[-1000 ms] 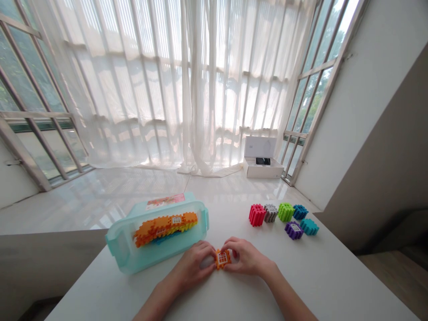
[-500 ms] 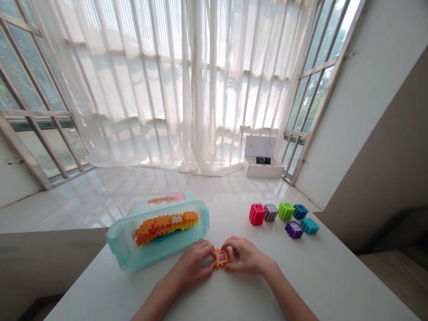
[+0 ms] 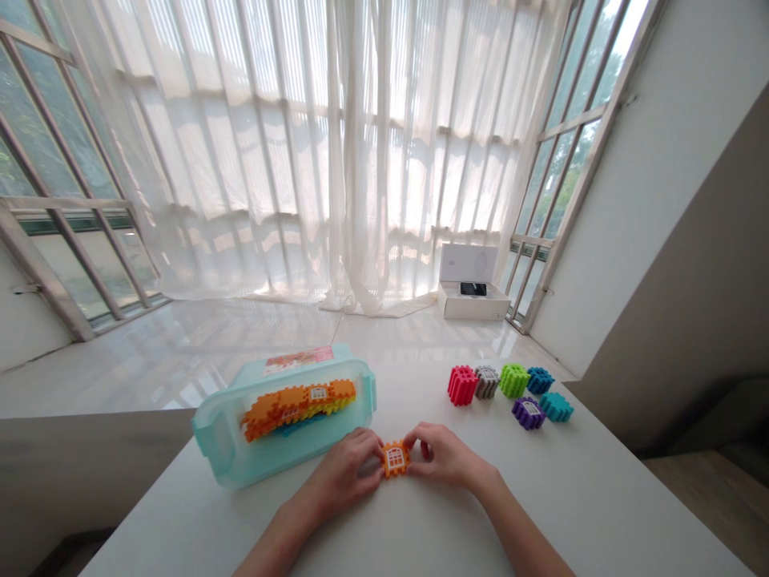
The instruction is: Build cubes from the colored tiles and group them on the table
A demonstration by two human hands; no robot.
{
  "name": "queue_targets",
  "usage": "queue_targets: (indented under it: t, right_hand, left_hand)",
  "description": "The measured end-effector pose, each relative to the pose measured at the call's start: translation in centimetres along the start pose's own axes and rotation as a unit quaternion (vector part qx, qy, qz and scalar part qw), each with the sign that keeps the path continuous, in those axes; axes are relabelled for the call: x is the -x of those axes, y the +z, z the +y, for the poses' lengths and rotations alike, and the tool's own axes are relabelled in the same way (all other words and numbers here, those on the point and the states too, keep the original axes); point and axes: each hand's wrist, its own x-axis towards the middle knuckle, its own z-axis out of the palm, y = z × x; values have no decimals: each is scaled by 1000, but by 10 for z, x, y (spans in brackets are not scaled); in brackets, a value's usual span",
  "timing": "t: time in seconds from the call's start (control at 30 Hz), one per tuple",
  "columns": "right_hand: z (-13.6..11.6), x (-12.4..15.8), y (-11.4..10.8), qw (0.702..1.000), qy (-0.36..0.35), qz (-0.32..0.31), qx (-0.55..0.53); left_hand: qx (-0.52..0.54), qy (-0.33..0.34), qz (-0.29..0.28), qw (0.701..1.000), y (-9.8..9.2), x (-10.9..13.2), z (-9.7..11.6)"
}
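Between my two hands, low over the white table, is an orange toothed building block piece [image 3: 396, 459] with a white window in its face. My left hand [image 3: 353, 465] pinches its left edge between thumb and fingers. On the opposite edge, the thumb and index finger of my right hand [image 3: 443, 455] close on the piece. A translucent teal bin [image 3: 234, 473] stands to the left, behind my left hand. Inside it, orange toothed pieces [image 3: 270, 411] lie in a row, with yellow and blue ones below.
Right of my hands stand several block stacks: red [image 3: 462, 385], grey [image 3: 486, 382], lime green [image 3: 514, 380], dark blue [image 3: 540, 379], purple [image 3: 529, 413] and teal [image 3: 556, 406]. Farther back, an open white box [image 3: 474, 304] holds a dark phone-like object [image 3: 473, 288], before a sheer curtain [image 3: 372, 160].
The orange piece has shifted slightly left and up, and its window face looks turned a little. My right hand has moved slightly with it; the bin and stacks stay put.
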Motion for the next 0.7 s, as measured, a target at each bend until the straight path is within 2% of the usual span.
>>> queue_targets:
  t: [0.4,0.53,0.7]
  right_hand:
    - [-4,3,-1,998,-2,6,70]
    - [-6,3,-2,997,1,4,76]
    - [-7,2,-3,997,-1,5,71]
  left_hand:
    - [13,0,4,1000,-2,0,5]
    - [7,-10,11,1000,-1,1,5]
    - [4,10,2,1000,-3,1,6]
